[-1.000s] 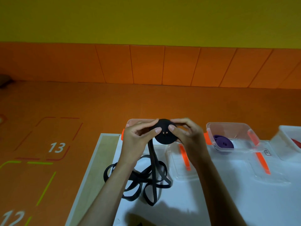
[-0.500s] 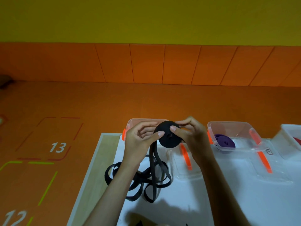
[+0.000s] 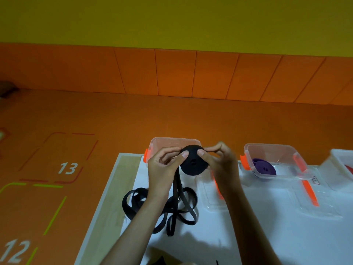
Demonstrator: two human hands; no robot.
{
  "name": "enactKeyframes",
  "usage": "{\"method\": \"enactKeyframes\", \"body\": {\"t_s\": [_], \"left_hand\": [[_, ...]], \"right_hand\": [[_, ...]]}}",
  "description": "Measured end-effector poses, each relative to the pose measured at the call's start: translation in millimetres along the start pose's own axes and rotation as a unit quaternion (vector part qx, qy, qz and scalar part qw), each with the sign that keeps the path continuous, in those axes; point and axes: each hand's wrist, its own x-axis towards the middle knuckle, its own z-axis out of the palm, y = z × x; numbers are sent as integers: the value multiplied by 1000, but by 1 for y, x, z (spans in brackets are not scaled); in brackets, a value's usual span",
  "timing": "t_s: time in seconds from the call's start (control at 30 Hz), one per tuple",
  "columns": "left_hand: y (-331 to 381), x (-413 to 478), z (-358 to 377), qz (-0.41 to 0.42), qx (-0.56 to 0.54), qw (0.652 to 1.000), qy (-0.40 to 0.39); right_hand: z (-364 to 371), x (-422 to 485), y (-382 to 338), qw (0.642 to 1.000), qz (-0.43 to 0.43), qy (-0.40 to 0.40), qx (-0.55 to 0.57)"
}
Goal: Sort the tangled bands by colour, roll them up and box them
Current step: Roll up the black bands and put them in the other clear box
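Black band (image 3: 193,163): a part-wound roll is pinched between the left hand (image 3: 164,167) and right hand (image 3: 221,163), above the table (image 3: 219,236) before an open box (image 3: 173,143). Rolling is judged under way; the loose tail (image 3: 177,207) remains to be wound in.

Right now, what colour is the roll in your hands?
Black; the roll shows best in the head view.

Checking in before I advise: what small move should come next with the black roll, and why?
Probably wind another turn onto the black roll, drawing in more band. The left hand and right hand both pinch it, yet a long loose tail lies looped on the table, so it isn't ready for the box behind.
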Motion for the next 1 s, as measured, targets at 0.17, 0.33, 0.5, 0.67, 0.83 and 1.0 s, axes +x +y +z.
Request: {"method": "enactKeyframes", "body": {"t_s": [0.17, 0.33, 0.5, 0.67, 0.83, 1.0], "left_hand": [[-1, -1, -7, 13, 3, 999, -49], [1, 0, -6, 34, 27, 998, -51], [-5, -6, -2, 23, 1, 999, -47], [-5, -5, -8, 23, 3, 999, -29], [1, -5, -2, 15, -15, 1000, 5], [11, 3, -11, -20, 17, 995, -99]], "right_hand": [[-1, -1, 0, 999, -3, -29, 20], [-1, -3, 2, 999, -8, -39, 15], [3, 1, 2, 998, -52, 25, 13], [-3, 0, 1, 999, -27, -18, 2], [-6, -1, -8, 999, 13, -24, 20], [-18, -1, -7, 998, 14, -58, 23]]}}
